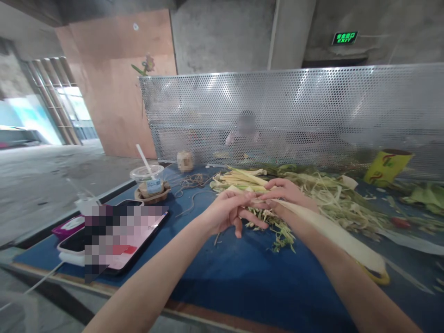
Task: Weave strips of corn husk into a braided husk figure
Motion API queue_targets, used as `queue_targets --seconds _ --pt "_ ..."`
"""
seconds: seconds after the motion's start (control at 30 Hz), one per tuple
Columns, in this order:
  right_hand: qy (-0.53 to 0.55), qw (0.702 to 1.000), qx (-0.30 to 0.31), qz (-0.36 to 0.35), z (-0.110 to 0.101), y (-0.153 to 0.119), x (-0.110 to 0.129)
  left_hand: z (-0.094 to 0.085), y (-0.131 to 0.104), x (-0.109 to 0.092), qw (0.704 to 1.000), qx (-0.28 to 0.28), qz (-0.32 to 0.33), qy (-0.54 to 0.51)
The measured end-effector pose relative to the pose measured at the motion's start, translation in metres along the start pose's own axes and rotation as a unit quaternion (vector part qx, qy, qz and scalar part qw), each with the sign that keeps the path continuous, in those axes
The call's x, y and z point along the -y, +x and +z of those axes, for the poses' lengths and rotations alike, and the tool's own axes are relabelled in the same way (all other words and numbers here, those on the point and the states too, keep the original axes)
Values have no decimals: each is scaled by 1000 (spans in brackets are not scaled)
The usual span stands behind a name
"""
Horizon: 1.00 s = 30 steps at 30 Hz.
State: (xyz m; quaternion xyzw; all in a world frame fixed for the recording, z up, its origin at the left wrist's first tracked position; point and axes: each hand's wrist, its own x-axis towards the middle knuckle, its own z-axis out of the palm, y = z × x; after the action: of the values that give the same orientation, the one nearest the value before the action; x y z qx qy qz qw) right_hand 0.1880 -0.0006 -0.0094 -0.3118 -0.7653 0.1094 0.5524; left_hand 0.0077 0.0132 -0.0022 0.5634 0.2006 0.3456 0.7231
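My left hand is over the middle of the table, its thumb and index finger pinched on the end of a pale corn husk. Its other fingers are spread out below. My right hand meets it from the right, fingers closed around the same husk, whose long flat length trails back over my right forearm. Small green plant scraps lie beneath the hands. Just beyond them is a stack of yellowish husk strips. The fingers hide exactly how the husk's end is folded.
Loose husks spread across the right side, near a yellow cylinder. At left are a lidded cup with a straw, tangled twine, a tablet and a phone. A perforated metal screen borders the back.
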Motion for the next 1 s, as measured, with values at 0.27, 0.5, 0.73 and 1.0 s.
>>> queue_targets --seconds 0.27,0.5,0.73,1.0 --pt "-69 987 97 -112 -7 0 -3 -3 2 1 991 -109 25 80" --pt "72 990 53 105 0 4 -1 1 0 2 980 -104 46 162" --pt "174 927 65 327 4 3 -4 2 2 4 965 -147 62 209" --pt "181 882 106 422 3 4 0 0 2 3 963 -190 69 176"
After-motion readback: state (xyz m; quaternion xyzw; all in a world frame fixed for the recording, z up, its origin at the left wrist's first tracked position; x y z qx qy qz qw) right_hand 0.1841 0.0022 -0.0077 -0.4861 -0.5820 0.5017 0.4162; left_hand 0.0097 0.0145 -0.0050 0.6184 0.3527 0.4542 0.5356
